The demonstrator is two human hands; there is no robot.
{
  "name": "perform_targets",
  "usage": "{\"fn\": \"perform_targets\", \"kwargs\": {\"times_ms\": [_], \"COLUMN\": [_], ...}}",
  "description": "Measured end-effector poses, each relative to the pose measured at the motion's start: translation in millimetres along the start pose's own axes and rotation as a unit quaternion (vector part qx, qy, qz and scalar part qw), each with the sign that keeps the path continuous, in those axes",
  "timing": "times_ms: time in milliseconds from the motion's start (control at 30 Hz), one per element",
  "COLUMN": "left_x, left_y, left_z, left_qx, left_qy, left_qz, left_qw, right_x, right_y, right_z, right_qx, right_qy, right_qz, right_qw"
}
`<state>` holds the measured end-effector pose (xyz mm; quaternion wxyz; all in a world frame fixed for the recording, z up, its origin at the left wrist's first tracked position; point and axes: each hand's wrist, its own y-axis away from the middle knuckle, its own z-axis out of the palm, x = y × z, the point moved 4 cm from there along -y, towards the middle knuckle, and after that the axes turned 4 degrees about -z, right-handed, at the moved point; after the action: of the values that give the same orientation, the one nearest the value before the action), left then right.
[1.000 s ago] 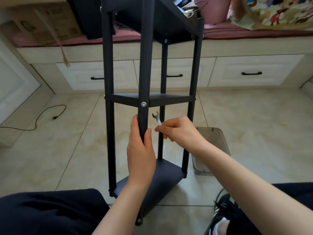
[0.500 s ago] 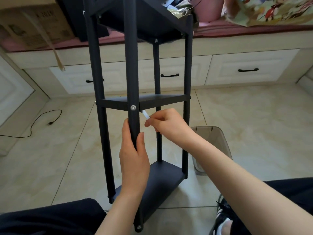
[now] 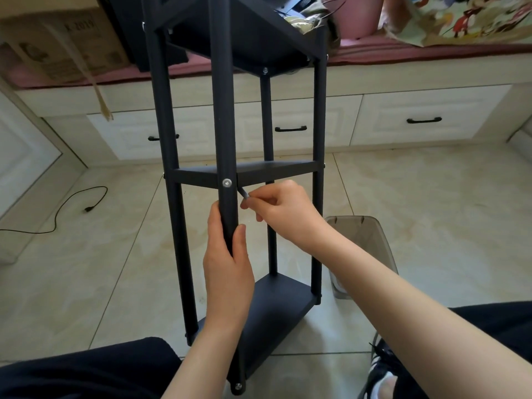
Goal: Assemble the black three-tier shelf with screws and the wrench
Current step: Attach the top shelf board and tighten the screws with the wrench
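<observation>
Shelf (image 3: 276, 174) upright on floor, 12 o'clock; left hand (image 3: 227, 272) grips front post; right hand (image 3: 283, 208) pinches wrench (image 3: 243, 192) behind screw (image 3: 227, 183); frame looks stiff, light, tippy; hold post low.

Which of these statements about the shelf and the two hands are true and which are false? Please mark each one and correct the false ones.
1. The left hand grips the near front post of the black shelf. True.
2. The right hand is empty. False: it pinches a small wrench, whose tip goes behind the post at the middle tier.
3. The shelf lies flat on the floor. False: it stands upright on the tiled floor.
4. A silver screw head shows on the post at the middle tier. True.
5. A translucent bin stands left of the shelf. False: it stands to its right.
</observation>
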<state>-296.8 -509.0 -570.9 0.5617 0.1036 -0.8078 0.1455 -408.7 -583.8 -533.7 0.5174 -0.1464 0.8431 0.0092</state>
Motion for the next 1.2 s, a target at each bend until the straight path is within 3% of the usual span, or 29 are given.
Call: {"fn": "perform_targets", "kwargs": {"times_ms": [400,800,1033,1200], "left_x": [0.1,-5.5,-6.4,-7.1], "left_y": [1.6,2.1,1.9,0.5], "left_z": [2.5,0.2,-2.5,-3.7], "left_qx": [-0.004,-0.002,-0.011,-0.009], "left_qy": [0.001,-0.001,0.003,0.000], "left_qz": [0.008,0.027,0.028,0.027], "left_qw": [1.000,1.000,1.000,1.000], "right_x": [6.6,21.6,33.0,34.2], "right_y": [0.1,1.5,-1.5,-4.3], "right_z": [6.0,32.0,55.5,58.6], "right_qx": [0.051,0.172,0.202,0.205], "right_qy": [-0.010,-0.071,-0.169,-0.173], "right_qz": [-0.025,-0.136,-0.103,-0.109], "right_qw": [0.998,0.973,0.959,0.957]}}
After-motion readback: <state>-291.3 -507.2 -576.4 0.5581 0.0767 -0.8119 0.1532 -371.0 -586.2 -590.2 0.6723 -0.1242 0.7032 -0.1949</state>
